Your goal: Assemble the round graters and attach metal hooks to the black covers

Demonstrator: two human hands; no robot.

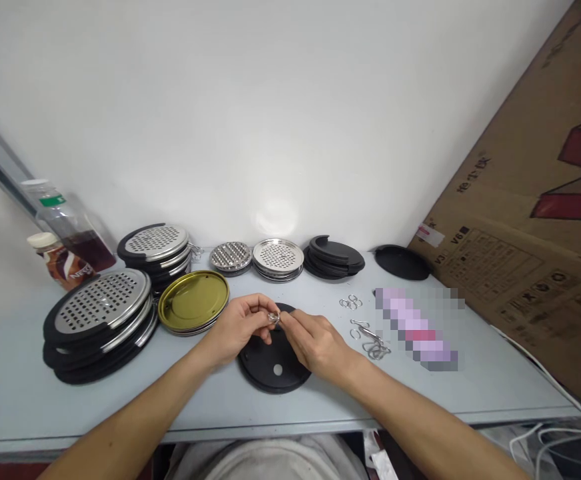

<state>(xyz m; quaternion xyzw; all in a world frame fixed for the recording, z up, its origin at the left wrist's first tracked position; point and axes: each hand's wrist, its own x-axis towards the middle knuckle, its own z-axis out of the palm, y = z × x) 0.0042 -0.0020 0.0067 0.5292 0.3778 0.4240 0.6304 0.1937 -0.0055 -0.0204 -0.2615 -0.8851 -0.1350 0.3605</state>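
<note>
In the head view, my left hand (pixel 238 327) pinches a small shiny metal ring (pixel 273 317) between thumb and fingertips. The fingertips of my right hand (pixel 315 340) close on the ring's other side. Finer detail of the ring is too small to make out. Below both hands lies a round black disc (pixel 270 377) with a pale round spot; the hands cover its upper part. To the right of my right hand, several loose metal rings (pixel 351 303) rest on the table, with a bunch of metal rings and clips (pixel 374 347) nearer to me.
Stacked round graters with black rims (pixel 103 303) stand at left, beside gold-coloured lids (pixel 195 300). Along the wall sit metal grater discs (pixel 278 257) and black covers (pixel 335 257). Bottles (pixel 78 233) stand far left. A large cardboard box (pixel 530 220) leans at right, near a blurred-out item (pixel 415 327).
</note>
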